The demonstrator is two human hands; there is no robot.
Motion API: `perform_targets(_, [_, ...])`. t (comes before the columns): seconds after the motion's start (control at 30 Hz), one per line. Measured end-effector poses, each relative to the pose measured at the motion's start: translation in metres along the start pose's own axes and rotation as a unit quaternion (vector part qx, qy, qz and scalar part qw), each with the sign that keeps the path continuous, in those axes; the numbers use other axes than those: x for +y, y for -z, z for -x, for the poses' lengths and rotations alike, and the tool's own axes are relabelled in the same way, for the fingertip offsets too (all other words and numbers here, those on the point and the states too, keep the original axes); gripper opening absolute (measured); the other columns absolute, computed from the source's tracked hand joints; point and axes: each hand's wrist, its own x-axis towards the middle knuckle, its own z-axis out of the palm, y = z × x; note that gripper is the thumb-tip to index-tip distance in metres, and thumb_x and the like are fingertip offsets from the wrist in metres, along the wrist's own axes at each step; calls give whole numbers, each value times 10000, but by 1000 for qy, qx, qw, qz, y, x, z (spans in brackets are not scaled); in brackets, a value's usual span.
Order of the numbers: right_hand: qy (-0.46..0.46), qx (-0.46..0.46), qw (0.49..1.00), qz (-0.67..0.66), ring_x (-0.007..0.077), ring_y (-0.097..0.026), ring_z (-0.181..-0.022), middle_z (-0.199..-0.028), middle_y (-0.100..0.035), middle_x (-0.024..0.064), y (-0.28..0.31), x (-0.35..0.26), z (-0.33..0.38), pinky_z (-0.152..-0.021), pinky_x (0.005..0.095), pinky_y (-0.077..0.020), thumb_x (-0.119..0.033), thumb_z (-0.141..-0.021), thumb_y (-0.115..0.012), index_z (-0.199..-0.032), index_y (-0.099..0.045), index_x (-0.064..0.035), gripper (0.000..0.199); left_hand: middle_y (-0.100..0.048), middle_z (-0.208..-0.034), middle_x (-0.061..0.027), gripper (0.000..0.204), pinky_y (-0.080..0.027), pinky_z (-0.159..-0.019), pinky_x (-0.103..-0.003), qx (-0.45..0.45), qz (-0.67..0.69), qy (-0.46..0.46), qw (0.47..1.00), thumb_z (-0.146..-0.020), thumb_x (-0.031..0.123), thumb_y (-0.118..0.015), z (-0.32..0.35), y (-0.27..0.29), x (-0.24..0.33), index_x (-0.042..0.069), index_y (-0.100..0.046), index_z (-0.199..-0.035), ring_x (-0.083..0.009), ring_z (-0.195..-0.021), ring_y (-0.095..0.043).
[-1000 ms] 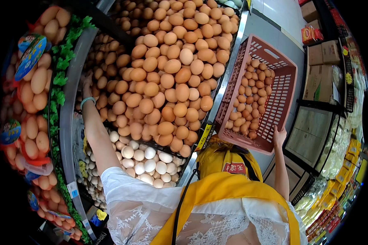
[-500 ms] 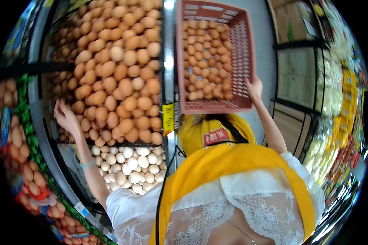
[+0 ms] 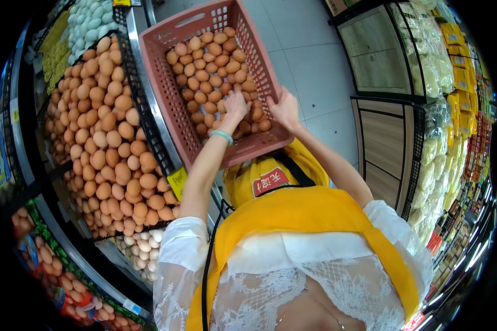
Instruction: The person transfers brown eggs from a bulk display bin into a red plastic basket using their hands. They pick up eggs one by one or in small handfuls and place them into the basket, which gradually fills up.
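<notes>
A pinkish-brown plastic crate (image 3: 185,144) with slotted walls holds many brown eggs (image 3: 206,87). My left hand (image 3: 237,105), with a pale green bangle at its wrist, reaches down into the crate toward its right side. Its fingers curl among the eggs and appear closed on one, though the fingertips are mostly hidden. My right hand (image 3: 285,110) grips the crate's right rim near the front corner, thumb toward the inside and the other fingers outside. Left of the crate, a display bin is heaped with brown eggs (image 3: 102,140).
The crate's left side adjoins the metal display edge (image 3: 154,110), where a yellow price tag (image 3: 177,182) hangs. Pale blue-green eggs (image 3: 91,27) lie beyond, whitish eggs (image 3: 143,248) nearer. Right of the tiled floor (image 3: 309,71) stand wood-fronted cabinets (image 3: 382,140) and shelves of packaged goods.
My left hand has moved from the display's far left side into the crate. The view has turned, so the crate now appears tilted and further left. My right hand keeps its grip on the rim.
</notes>
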Motion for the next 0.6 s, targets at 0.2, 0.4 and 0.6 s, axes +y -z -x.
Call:
perform_targets(0.2, [-45, -26, 999, 15, 438, -597, -787, -814, -623, 269, 6, -1, -1, -703, 469, -487, -243, -751, -640, -906, -558, 21, 318, -500, -1151, -203, 757, -519, -778, -393, 3, 2, 58, 998, -634, 334, -817, -20, -28, 10, 21, -445, -1214, -314, -951, -609])
perform_targets(0.4, [6, -90, 988, -128, 257, -655, -723, -794, -659, 166, -8, 20, -1, -666, 384, -509, -134, -802, -616, -1020, -571, 30, 277, -624, -1008, -207, 669, -501, -795, -356, -18, 218, 146, 965, -573, 419, -827, 7, 15, 7, -34, -578, -997, -290, -970, -604])
perform_targets(0.6, [63, -50, 996, -44, 260, -649, -837, -901, -671, 165, -2, 14, -4, -772, 364, -483, -107, -783, -626, -1032, -594, 42, 293, -606, -1071, -123, 403, -510, -777, -264, -41, 747, 66, 660, -866, 158, -614, 128, 136, -46, -38, -489, -1195, -186, -957, -617])
